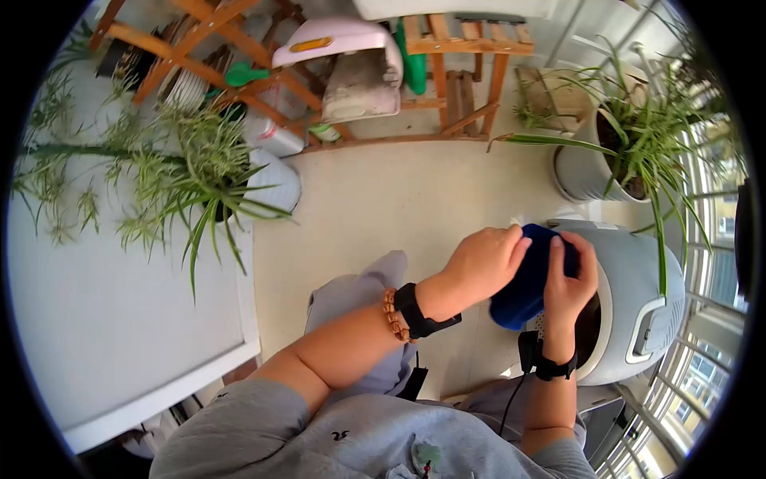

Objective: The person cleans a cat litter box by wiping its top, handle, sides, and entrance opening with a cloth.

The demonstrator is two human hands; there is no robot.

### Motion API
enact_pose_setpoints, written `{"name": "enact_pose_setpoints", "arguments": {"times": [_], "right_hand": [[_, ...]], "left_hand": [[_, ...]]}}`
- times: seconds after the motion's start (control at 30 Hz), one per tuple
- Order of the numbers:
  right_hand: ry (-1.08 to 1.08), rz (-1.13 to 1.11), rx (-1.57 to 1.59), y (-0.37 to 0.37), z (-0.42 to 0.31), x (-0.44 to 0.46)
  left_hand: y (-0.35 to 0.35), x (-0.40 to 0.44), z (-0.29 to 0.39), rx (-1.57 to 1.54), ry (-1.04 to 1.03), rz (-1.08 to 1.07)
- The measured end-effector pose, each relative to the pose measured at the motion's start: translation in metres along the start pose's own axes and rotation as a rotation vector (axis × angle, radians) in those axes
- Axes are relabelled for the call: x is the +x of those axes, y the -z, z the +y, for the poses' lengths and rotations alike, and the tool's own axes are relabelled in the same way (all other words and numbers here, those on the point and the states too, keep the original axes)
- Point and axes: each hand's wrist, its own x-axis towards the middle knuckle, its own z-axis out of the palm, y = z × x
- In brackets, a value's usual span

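A dark blue cloth item (523, 291) hangs between my two hands, over the front edge of a rounded grey-blue bin-like container (638, 279). My left hand (483, 259), with a black strap and a beaded bracelet at the wrist, pinches the cloth's upper left edge. On the right side of the cloth, my right hand (573, 275) grips it with thumb and fingers; a black band is round that wrist. The container's pale rim and dark opening show partly behind my right hand and wrist.
A spider plant in a white pot (275, 188) stands at left, beside a white panel (120, 319). Another potted plant (586, 164) stands beyond the container. Wooden racks (471, 48) and a pink-white plastic box (359, 72) line the far side. Windows are at right.
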Motion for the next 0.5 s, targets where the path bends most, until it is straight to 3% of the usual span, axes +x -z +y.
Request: {"name": "enact_pose_setpoints", "arguments": {"times": [0.03,0.1,0.17,0.33,0.43,0.5], "right_hand": [[0.059,0.091,0.046,-0.01,-0.007,0.002],[0.078,-0.004,0.124,-0.03,-0.024,0.014],[0.079,-0.288,0.045,-0.054,-0.035,0.033],[0.772,-0.093,0.027,-0.07,-0.09,0.074],[0.942,-0.382,0.052,-0.08,-0.13,0.101],[0.588,-0.616,0.023,-0.106,-0.115,0.092]], "left_hand": [[0.007,-0.008,0.006,-0.001,0.02,-0.015],[0.017,-0.017,0.017,0.042,0.145,-0.098],[0.021,-0.026,0.027,0.042,0.188,-0.084],[0.044,-0.033,0.031,-0.024,0.138,0.357],[0.058,-0.054,0.026,-0.23,0.49,0.337],[0.061,-0.071,0.012,-0.193,0.687,0.292]]}}
